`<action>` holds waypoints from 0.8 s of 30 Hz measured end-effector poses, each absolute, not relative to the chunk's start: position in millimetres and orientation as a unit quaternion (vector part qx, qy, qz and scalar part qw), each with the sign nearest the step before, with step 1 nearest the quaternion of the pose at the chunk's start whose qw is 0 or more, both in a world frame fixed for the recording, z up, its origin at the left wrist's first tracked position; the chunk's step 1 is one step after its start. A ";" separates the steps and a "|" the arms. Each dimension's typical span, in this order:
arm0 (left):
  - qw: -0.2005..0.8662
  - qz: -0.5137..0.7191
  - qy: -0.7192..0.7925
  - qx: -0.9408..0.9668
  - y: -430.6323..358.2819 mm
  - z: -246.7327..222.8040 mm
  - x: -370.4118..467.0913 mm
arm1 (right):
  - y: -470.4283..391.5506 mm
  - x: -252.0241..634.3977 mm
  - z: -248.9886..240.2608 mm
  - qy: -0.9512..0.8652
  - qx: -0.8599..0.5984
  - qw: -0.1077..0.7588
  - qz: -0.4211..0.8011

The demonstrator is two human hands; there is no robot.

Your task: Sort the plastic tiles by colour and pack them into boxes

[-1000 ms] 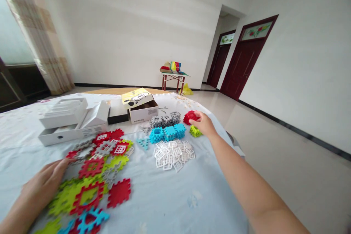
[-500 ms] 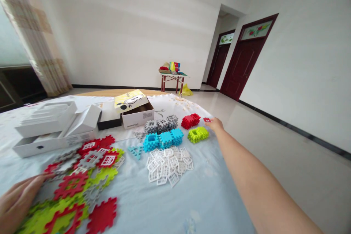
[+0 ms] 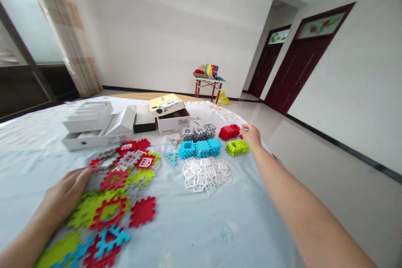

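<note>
My right hand (image 3: 251, 135) is at the table's far right edge, beside a stack of red toothed building tiles (image 3: 229, 132). Its fingers are pinched, and a sliver of a red tile (image 3: 241, 136) shows beneath them, mostly hidden. My left hand (image 3: 67, 190) rests along the left side of a loose heap of tiles, fingers stretched out and blurred, nearest a red tile (image 3: 95, 163). In the heap are red, grey, lime tiles (image 3: 94, 209) and a blue tile (image 3: 111, 238). Lime tiles (image 3: 238, 147) are stacked just in front of my right hand.
Blue tiles (image 3: 201, 148) and grey tiles (image 3: 197, 132) stand in rows mid-table. White window frames (image 3: 207, 174) are piled before them. White boxes (image 3: 97, 140) and a yellow-lidded box (image 3: 172, 122) sit behind. A small side table (image 3: 210, 79) stands by the wall.
The view has shifted, bringing more of the heap and my left arm into sight. The red tile at my right fingers, plainly visible before, is now mostly hidden below the hand.
</note>
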State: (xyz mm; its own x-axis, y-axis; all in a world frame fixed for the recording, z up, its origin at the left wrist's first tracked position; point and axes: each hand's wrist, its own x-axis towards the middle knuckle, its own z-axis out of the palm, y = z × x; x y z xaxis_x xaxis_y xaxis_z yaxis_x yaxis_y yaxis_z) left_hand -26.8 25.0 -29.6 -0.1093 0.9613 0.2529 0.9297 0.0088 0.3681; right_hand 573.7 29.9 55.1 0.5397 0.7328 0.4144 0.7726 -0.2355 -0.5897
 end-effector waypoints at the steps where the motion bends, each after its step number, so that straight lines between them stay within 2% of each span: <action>1: 0.053 0.226 0.703 0.672 17.7 -21.4 -20.3 | 28.2 556.9 58.0 -0.497 -0.763 0.412 -0.018; 3: 0.075 0.223 0.705 0.669 9.2 -7.9 -9.0 | 22.3 517.3 62.4 -0.542 -0.708 0.453 0.008; 6: 0.090 0.219 0.708 0.665 4.7 2.1 -0.1 | 7.5 450.8 64.8 -0.629 -0.622 0.462 0.069; 13: 0.091 0.216 0.704 0.670 -3.4 9.4 5.8 | -17.6 341.9 51.1 -0.779 -0.493 0.354 0.162; 17: 0.078 0.209 0.707 0.671 -5.2 12.4 8.6 | -15.7 317.2 44.4 -0.814 -0.480 0.292 0.148; 24: 0.073 0.228 0.703 0.670 -1.6 6.2 7.6 | 4.8 276.9 32.6 -0.853 -0.454 0.236 0.104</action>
